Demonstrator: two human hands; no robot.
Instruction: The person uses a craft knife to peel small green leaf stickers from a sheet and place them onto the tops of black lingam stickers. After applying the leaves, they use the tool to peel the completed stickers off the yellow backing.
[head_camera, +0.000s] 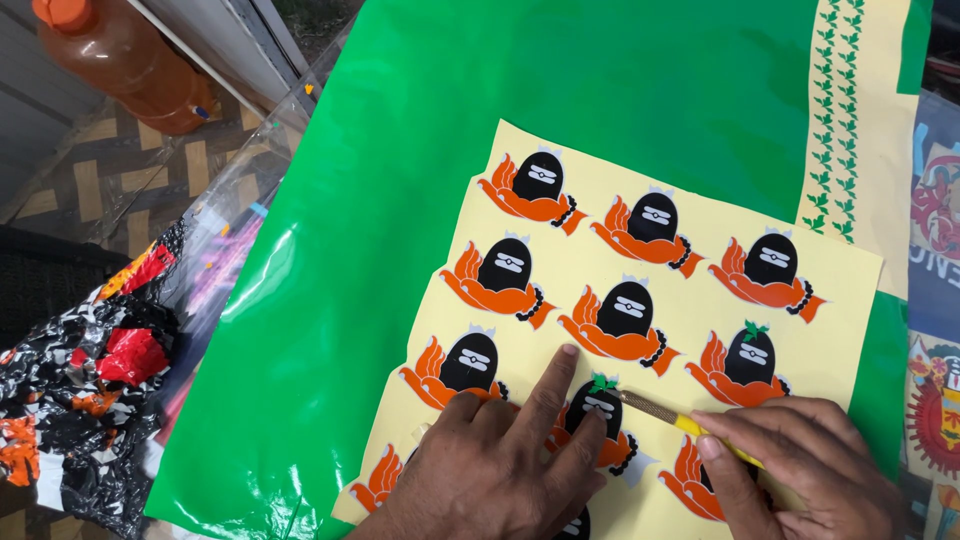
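Note:
A pale yellow backing sheet (600, 190) lies on shiny green vinyl (420, 200) and carries several stickers, each a black dome held in orange hands. My left hand (500, 460) rests flat on the sheet, its index finger stretched beside the sticker (598, 405) at the lower middle. My right hand (790, 465) grips a thin yellow-handled craft knife (680, 420), and the blade tip touches a small green leaf piece (603, 382) on top of that sticker. Another sticker (752, 355) to the right also bears a green leaf.
A strip of yellow backing with rows of small green leaf cutouts (838, 110) runs along the upper right. Crumpled black, red and white scraps (90, 390) pile up at the left. An orange plastic bottle (130, 60) stands at the top left. Printed sheets (935, 330) lie at the right edge.

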